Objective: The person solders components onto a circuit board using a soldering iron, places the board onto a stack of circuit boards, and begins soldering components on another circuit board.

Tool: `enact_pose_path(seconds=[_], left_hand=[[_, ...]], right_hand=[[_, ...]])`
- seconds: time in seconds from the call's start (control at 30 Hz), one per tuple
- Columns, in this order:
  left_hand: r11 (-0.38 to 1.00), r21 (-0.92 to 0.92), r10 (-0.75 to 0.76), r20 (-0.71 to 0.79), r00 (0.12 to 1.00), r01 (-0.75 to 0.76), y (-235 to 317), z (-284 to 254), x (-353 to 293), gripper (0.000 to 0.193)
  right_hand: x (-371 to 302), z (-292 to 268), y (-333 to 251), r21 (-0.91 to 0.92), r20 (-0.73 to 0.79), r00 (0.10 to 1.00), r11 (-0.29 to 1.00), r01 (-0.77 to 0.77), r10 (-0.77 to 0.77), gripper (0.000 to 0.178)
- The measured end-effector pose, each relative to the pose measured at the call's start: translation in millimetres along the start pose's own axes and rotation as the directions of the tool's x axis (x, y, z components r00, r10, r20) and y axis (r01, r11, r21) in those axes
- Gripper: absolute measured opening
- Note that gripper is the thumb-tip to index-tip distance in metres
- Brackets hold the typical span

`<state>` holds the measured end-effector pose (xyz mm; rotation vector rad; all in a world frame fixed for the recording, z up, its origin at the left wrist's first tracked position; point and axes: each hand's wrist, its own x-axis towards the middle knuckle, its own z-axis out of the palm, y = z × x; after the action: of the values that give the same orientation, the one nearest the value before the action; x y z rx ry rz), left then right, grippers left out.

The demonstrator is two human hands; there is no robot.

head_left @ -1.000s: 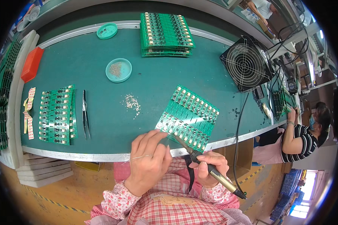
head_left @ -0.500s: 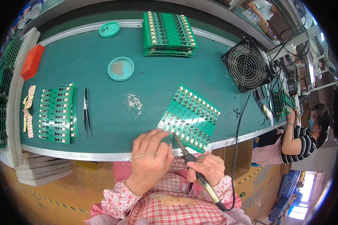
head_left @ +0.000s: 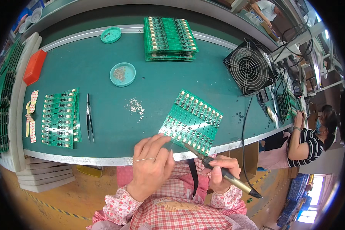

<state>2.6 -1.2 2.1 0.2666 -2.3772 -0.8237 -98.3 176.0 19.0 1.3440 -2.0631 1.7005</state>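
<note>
A green circuit board panel [head_left: 197, 117], lined with rows of small parts, lies slanted at the table's front edge. My right hand [head_left: 223, 172] is closed around a soldering iron [head_left: 239, 183], its tip close over the board's near edge; whether it touches cannot be told. Pinched in my left hand [head_left: 151, 163] is a thin silvery solder wire [head_left: 143, 159], which crosses the back of the fingers. That hand's fingertips are at the board's near left corner.
A black fan [head_left: 249, 67] stands at the right, with a dark cable [head_left: 244, 142] hanging nearby. Stacked boards [head_left: 168, 38], teal dishes [head_left: 122, 74], loose small parts [head_left: 135, 107], tweezers [head_left: 89, 119], more boards [head_left: 59, 119] and a red box [head_left: 35, 68] surround the work. A co-worker [head_left: 304, 149] sits right.
The iron has swung to a flatter angle, its tip shifting right along the board's near edge and its rear end moving right. My left hand stays nearly in place.
</note>
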Motion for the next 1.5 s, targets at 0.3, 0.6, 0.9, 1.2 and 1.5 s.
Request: enact_pose_path(seconds=[0.3,0.6,0.9,1.2,1.5], left_hand=[[0.996,0.055,-0.068,0.035,0.997,0.066,15,4,3,0.009],[0.993,0.106,-0.059,0.005,0.998,0.058,13,10,2,0.011],[0.992,0.11,-0.056,0.002,0.998,0.055,13,10,3,0.012],[0.992,0.115,-0.061,0.002,0.998,0.06,10,11,0,0.01],[0.995,0.079,-0.059,0.007,0.998,0.058,9,7,-2,0.008]], right_hand=[[-9,-2,1,0.012,-0.065,0.99,0.992,-0.122,0.122,0.014],[0,0,4,-0.043,0.079,0.995,0.997,0.068,-0.064,0.017],[1,1,1,-0.076,0.118,0.991,0.995,0.065,-0.056,0.018],[4,0,-5,-0.21,0.278,0.946,0.951,0.228,-0.166,0.035],[7,-5,0,-0.067,0.184,0.97,0.982,0.177,-0.162,0.018]])
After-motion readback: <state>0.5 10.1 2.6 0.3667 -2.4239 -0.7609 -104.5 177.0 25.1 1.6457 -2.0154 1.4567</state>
